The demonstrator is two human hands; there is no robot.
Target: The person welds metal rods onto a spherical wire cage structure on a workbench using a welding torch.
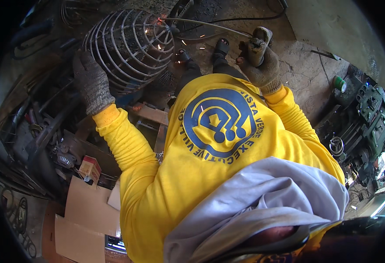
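Observation:
A rounded cage of bent metal rods point(133, 46) lies on its side in front of me, at the upper left. My left hand point(91, 83), in a grey knit glove, is closed at the cage's left rim; its fingertips are partly hidden. In my right hand point(262, 68), also gloved, is a welding electrode holder point(258, 46) with a worn, cloth-like covering. A long thin welding rod point(210, 23) runs left from the holder, its far tip at the gathered end of the cage. Orange glow and sparks show there, and some sparks fall near my feet.
A dark cable point(245, 19) curves across the floor beyond the rod. At the left are metal scrap, a small red box point(89, 170) and an opened cardboard box point(85, 210). To the right stand a dark green machine point(370, 118) and a green roll point(339, 83).

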